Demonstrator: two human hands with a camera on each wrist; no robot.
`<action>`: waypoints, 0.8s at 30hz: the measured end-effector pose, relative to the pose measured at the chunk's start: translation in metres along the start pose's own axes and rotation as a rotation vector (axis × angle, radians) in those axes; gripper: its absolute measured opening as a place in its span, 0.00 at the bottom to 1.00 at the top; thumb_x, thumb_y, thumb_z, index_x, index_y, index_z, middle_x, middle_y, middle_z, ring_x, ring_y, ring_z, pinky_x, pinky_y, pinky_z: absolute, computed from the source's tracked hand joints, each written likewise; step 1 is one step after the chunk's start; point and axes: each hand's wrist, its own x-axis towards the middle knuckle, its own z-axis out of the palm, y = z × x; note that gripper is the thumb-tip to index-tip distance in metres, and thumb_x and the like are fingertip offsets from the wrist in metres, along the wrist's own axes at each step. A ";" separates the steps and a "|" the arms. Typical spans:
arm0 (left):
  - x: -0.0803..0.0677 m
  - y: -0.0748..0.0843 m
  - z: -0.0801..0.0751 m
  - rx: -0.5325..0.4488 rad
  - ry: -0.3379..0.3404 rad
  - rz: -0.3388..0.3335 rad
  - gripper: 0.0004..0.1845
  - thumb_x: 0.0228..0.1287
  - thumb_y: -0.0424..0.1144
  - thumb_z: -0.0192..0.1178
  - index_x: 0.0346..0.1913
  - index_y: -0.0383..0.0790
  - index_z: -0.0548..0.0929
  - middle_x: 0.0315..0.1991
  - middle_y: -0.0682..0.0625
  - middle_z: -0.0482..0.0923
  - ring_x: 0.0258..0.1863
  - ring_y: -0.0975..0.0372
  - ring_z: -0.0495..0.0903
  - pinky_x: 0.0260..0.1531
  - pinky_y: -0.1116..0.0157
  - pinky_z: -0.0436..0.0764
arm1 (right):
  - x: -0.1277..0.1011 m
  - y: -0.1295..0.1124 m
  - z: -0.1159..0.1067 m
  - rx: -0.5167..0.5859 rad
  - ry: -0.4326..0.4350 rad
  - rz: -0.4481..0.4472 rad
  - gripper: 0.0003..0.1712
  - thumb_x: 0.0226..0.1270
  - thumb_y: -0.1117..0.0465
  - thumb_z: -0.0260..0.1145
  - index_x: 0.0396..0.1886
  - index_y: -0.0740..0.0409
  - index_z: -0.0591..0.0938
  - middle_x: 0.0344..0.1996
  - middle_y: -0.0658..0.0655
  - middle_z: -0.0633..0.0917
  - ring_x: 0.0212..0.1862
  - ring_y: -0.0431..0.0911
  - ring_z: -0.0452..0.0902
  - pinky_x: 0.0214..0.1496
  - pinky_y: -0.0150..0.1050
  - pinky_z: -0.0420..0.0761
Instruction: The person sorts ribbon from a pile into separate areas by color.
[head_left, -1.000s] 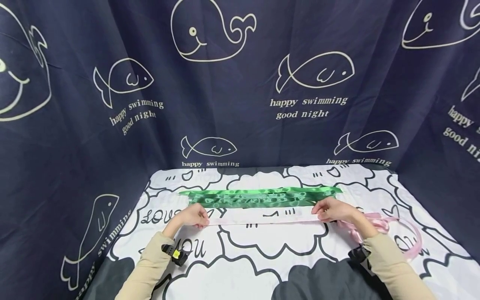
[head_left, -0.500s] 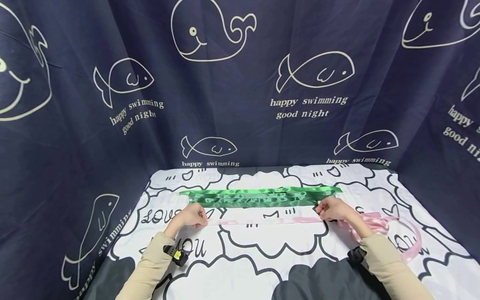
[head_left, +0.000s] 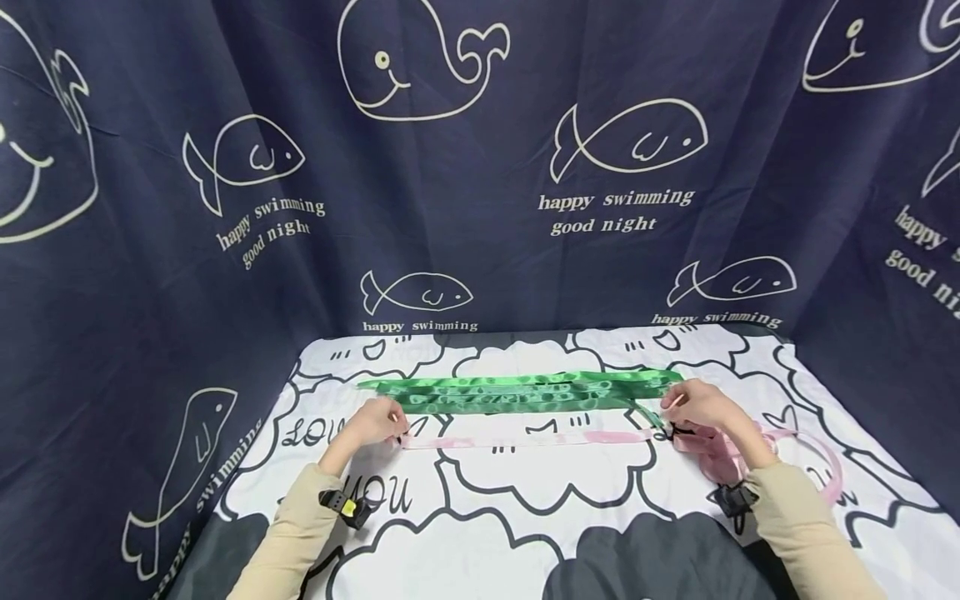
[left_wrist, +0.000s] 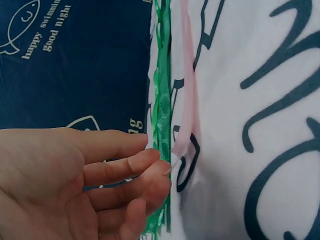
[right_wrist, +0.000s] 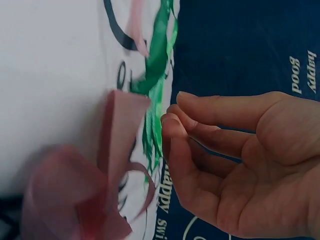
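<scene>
A short strip of pink ribbon (head_left: 525,441) lies across the patterned cloth, in front of a row of green ribbons (head_left: 510,393). My left hand (head_left: 377,421) hovers at the strip's left end; in the left wrist view its fingers (left_wrist: 127,187) bend loosely beside that end. Past the strip's right end is my right hand (head_left: 697,406), over the right tips of the green row. Its fingers (right_wrist: 175,130) are loosely curled with nothing between them. One green ribbon end (right_wrist: 147,82) sticks out towards the pink strip. A long pink ribbon (head_left: 720,450) lies bunched under the right forearm.
The white cloth (head_left: 525,483) with black cloud outlines covers the table. A navy curtain (head_left: 480,208) with fish drawings hangs behind and at the sides. A loop of the pink ribbon spreads to the right.
The pink strip, held taut between both hands earlier, now lies loose. My right hand has moved right and away from it, and a green ribbon end now slants out of the row.
</scene>
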 end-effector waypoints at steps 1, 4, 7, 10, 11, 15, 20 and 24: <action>0.000 0.000 0.000 0.001 0.008 0.007 0.05 0.60 0.31 0.60 0.29 0.35 0.83 0.21 0.47 0.82 0.18 0.58 0.80 0.23 0.68 0.73 | -0.001 0.001 -0.001 0.009 -0.001 0.003 0.13 0.56 0.66 0.66 0.39 0.70 0.81 0.19 0.51 0.80 0.23 0.42 0.75 0.27 0.36 0.74; 0.000 0.001 -0.002 -0.016 0.006 0.042 0.06 0.63 0.31 0.58 0.31 0.33 0.83 0.23 0.45 0.83 0.19 0.58 0.80 0.23 0.67 0.74 | -0.003 0.003 -0.003 -0.003 0.018 -0.006 0.13 0.57 0.64 0.66 0.39 0.69 0.81 0.19 0.52 0.80 0.22 0.43 0.75 0.26 0.37 0.75; -0.001 0.002 -0.001 -0.032 -0.016 0.106 0.08 0.64 0.31 0.56 0.33 0.31 0.84 0.24 0.44 0.83 0.18 0.59 0.80 0.23 0.68 0.75 | -0.002 0.002 0.003 -0.068 0.058 -0.042 0.12 0.55 0.60 0.69 0.34 0.65 0.80 0.23 0.52 0.81 0.26 0.43 0.73 0.29 0.38 0.73; -0.001 0.003 0.001 -0.040 -0.037 0.164 0.08 0.64 0.31 0.55 0.34 0.29 0.84 0.22 0.43 0.83 0.18 0.62 0.78 0.22 0.69 0.74 | 0.004 0.001 0.014 -0.122 0.073 -0.054 0.16 0.51 0.55 0.73 0.30 0.61 0.78 0.25 0.52 0.79 0.28 0.43 0.70 0.32 0.37 0.69; -0.002 0.003 0.001 -0.045 -0.043 0.172 0.08 0.64 0.30 0.55 0.34 0.29 0.84 0.21 0.43 0.83 0.18 0.63 0.77 0.22 0.70 0.73 | 0.006 0.001 0.018 -0.135 0.073 -0.048 0.18 0.49 0.54 0.74 0.30 0.61 0.77 0.25 0.52 0.79 0.29 0.43 0.70 0.32 0.37 0.69; -0.001 0.004 0.003 -0.059 -0.054 0.185 0.08 0.65 0.31 0.56 0.34 0.29 0.83 0.21 0.42 0.82 0.18 0.64 0.76 0.22 0.70 0.73 | 0.013 0.002 0.027 -0.190 0.074 -0.019 0.18 0.46 0.55 0.74 0.29 0.60 0.77 0.25 0.53 0.78 0.30 0.45 0.71 0.32 0.39 0.69; 0.000 0.002 0.005 -0.063 -0.057 0.184 0.09 0.65 0.31 0.55 0.34 0.29 0.83 0.21 0.41 0.82 0.18 0.66 0.75 0.22 0.70 0.73 | 0.020 0.006 0.023 -0.226 0.103 -0.010 0.04 0.51 0.63 0.64 0.27 0.60 0.80 0.26 0.56 0.81 0.31 0.48 0.74 0.31 0.40 0.71; 0.000 0.001 0.005 -0.055 -0.051 0.183 0.08 0.65 0.31 0.55 0.33 0.30 0.83 0.20 0.42 0.82 0.17 0.66 0.74 0.21 0.71 0.72 | 0.023 0.009 0.014 -0.183 0.108 0.049 0.08 0.56 0.63 0.58 0.21 0.60 0.78 0.21 0.56 0.79 0.27 0.47 0.72 0.28 0.38 0.69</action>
